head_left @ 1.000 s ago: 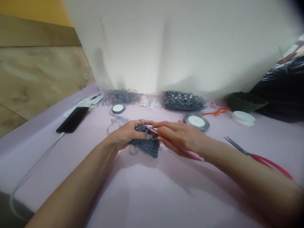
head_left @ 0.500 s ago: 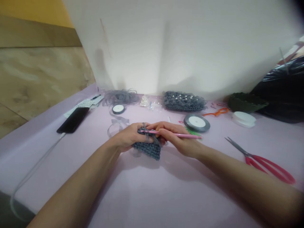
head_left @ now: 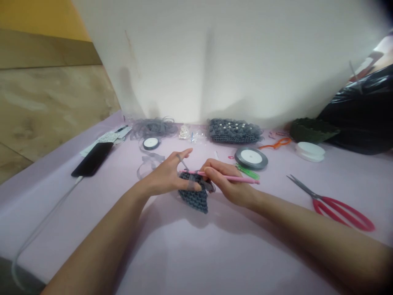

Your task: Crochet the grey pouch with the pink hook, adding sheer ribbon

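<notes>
My right hand (head_left: 225, 180) is closed around a pink crochet hook (head_left: 239, 179), held level, and pinches the right edge of a grey-blue crocheted piece (head_left: 195, 198). The hook's tip lies at the top edge of that piece. Grey ribbon (head_left: 183, 162) runs from the hook up to the raised index finger of my left hand (head_left: 167, 174). That hand is open, thumb and index finger spread wide. Its thumb reaches across the front of the piece, with a band of ribbon over it; the lower fingers are hidden.
Behind lie a loose ribbon heap (head_left: 156, 128), beads (head_left: 184, 132) and a beaded crocheted item (head_left: 235, 131). A grey ribbon spool (head_left: 251, 158), green clip (head_left: 248, 172), white spools (head_left: 310, 151) and red-handled scissors (head_left: 333, 205) are at right. A cabled phone (head_left: 92, 159) lies left.
My left hand has let its grip on the crocheted piece go and spread its fingers, lifting the index finger with the ribbon. The piece hangs slightly lower; the right hand keeps the hook.
</notes>
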Tool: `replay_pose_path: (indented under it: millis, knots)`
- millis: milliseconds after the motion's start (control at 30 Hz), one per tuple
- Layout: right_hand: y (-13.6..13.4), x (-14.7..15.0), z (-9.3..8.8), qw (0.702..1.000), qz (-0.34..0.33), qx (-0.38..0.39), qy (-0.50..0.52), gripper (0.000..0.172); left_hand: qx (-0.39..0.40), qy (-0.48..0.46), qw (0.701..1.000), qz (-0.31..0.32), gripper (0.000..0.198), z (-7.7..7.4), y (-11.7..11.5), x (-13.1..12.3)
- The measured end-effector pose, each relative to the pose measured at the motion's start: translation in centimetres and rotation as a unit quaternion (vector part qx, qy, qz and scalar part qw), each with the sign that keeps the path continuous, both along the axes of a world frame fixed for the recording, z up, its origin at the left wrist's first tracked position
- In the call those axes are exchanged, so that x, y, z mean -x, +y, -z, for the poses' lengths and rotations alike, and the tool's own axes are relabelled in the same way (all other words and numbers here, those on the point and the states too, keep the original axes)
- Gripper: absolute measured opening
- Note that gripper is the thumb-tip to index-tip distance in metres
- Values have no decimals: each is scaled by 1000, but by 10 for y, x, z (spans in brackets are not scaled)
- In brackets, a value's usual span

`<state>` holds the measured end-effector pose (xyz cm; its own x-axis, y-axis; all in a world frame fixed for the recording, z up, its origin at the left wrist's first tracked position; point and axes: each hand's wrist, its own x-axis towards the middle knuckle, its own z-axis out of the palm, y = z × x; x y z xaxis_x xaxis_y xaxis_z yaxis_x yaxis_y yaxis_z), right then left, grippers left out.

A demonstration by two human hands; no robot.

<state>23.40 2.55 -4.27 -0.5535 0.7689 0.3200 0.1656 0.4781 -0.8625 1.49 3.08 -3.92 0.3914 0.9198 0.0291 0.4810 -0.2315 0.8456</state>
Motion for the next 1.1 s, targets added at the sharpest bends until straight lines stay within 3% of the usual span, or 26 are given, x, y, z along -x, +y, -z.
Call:
replay_pose_path:
  millis: [167, 267, 333, 433, 500, 567, 733, 900, 1000, 1100]
  knots:
    - [0, 0, 3, 996, -30, 63, 52, 33, -17, 7, 1000, 18, 99, -2, -1, 4]
    - [3, 4, 8, 989, -25, 101, 108, 34, 26, -90, 995, 26, 92, -2, -3, -4]
    - [4, 6, 10, 984, -9, 108, 141, 34, 78, -198, 977, 28, 84, 1, -7, -13]
    - [1, 7, 11, 983, 30, 75, 163, 35, 164, -348, 922, 39, 77, 6, -12, -28]
    - [-3, 6, 10, 985, 60, 46, 154, 34, 211, -397, 892, 55, 74, 8, -15, -35]
    - [-5, 6, 8, 987, 82, 22, 134, 33, 232, -406, 882, 59, 71, 9, -16, -37]
    - [-2, 5, 7, 992, 86, -14, 87, 31, 196, -334, 922, 4, 70, 3, -14, -31]
    - [6, 3, 8, 996, 71, -53, 4, 31, 136, -221, 965, -46, 80, 3, -11, -27]
    - [9, 1, 14, 981, 89, -159, -68, 27, 115, -203, 969, -77, 85, 10, -10, -31]
    - [11, 0, 22, 938, 112, -286, -160, 24, 101, -204, 967, -117, 81, 19, -11, -41]
